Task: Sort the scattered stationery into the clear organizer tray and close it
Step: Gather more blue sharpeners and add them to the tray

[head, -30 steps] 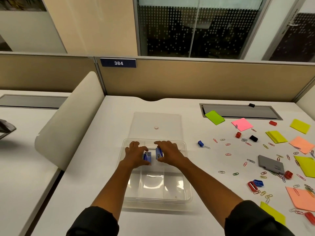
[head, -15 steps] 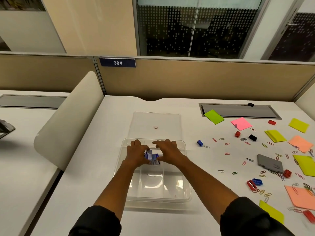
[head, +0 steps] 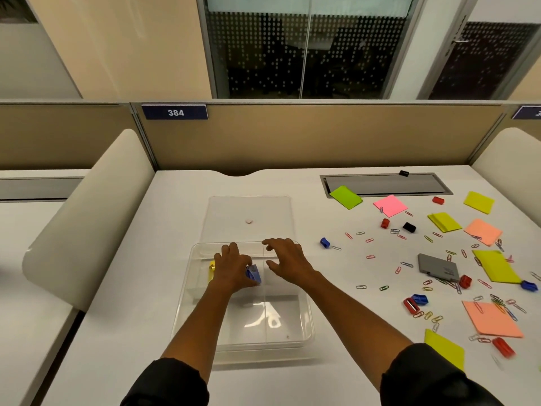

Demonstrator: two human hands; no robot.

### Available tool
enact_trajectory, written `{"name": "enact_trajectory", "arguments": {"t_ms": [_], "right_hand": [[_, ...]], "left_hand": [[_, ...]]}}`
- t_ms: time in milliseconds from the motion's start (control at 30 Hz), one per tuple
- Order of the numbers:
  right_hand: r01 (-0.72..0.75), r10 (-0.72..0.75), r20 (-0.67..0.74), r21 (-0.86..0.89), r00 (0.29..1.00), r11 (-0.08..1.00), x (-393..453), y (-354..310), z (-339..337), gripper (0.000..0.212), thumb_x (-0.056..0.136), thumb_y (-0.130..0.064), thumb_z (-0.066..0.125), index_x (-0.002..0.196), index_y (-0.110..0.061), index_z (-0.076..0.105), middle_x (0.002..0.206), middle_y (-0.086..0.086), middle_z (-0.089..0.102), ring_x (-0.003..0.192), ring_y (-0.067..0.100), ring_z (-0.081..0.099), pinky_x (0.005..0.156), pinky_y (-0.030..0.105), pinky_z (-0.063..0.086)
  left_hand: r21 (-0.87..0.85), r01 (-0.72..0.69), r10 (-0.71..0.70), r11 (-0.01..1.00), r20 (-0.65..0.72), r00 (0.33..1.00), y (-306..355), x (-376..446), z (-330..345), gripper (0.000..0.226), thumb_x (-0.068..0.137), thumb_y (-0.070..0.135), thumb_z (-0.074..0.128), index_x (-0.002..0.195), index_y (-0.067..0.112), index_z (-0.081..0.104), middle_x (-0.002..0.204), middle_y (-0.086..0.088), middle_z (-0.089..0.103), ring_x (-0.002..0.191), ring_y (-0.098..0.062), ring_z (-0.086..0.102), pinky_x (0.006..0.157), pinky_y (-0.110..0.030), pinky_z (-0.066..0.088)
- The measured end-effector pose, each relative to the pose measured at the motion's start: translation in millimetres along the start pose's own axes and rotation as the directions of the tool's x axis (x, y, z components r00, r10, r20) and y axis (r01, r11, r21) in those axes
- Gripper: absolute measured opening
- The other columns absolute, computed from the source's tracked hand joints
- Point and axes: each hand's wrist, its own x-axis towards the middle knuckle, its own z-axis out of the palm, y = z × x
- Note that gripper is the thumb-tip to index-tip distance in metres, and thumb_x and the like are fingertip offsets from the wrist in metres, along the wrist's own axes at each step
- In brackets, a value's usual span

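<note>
The clear organizer tray sits on the white desk in front of me, its clear lid lying flat just behind it. My left hand is inside the tray's far left part, fingers closed on a small blue box. A yellow item peeks out left of that hand. My right hand hovers over the tray's far right part, fingers spread, holding nothing. Paper clips, binder clips and sticky notes lie scattered to the right.
A grey flat box lies among the clips at right. A grey cable hatch is set into the desk's far right. Curved white dividers flank the desk, and a tan partition runs along the back.
Both hands held blue boxes together over the tray; now my right hand has let go and opened, while my left keeps a blue box. The view has shifted left.
</note>
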Motion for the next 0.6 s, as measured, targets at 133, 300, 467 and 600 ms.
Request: {"name": "enact_trajectory", "arguments": {"t_ms": [133,300,467,600], "right_hand": [[-0.004,0.005,-0.03,0.019,1.0,1.0,-3,6,-5,0.05,0.091,-0.023,0.061,0.137,-0.022,0.043,0.128,0.0,0.057,0.122,0.021,0.046,0.104,0.037,0.032],[-0.02,0.023,-0.066,0.048,0.998,0.999,-4,9,-8,0.049,0.092,-0.024,0.06,0.138,-0.022,0.043,0.13,0.0,0.055,0.123,0.02,0.046,0.104,0.035,0.032],[-0.044,0.05,-0.133,0.044,0.99,0.998,-13,19,-13,0.049,0.092,-0.027,0.059,0.138,-0.022,0.043,0.136,0.0,0.051,0.125,0.019,0.044,0.104,0.033,0.033],[-0.06,0.069,-0.189,0.051,0.98,0.997,-26,35,-21,0.049,0.09,-0.027,0.061,0.136,-0.018,0.047,0.132,0.003,0.054,0.122,0.02,0.047,0.102,0.032,0.037]], "left_hand": [[-0.013,-0.007,0.007,1.0,-0.011,1.0,-3,-1,-4,0.07,0.066,0.066,0.071,0.123,0.03,0.058,0.126,-0.006,0.04,0.121,-0.025,0.035,0.099,-0.038,0.033],[-0.115,-0.027,0.014,0.993,-0.111,0.994,-8,-2,-15,0.063,0.075,0.064,0.064,0.126,0.028,0.056,0.121,-0.006,0.044,0.115,-0.024,0.039,0.092,-0.036,0.037],[-0.22,-0.077,0.027,0.973,-0.22,0.975,4,0,-21,0.056,0.084,0.058,0.058,0.128,0.023,0.055,0.127,-0.007,0.048,0.116,-0.024,0.041,0.092,-0.037,0.038],[-0.244,-0.135,0.07,0.96,-0.258,0.964,26,2,-22,0.054,0.085,0.054,0.06,0.126,0.021,0.057,0.126,-0.008,0.05,0.116,-0.026,0.042,0.09,-0.039,0.038]]}}
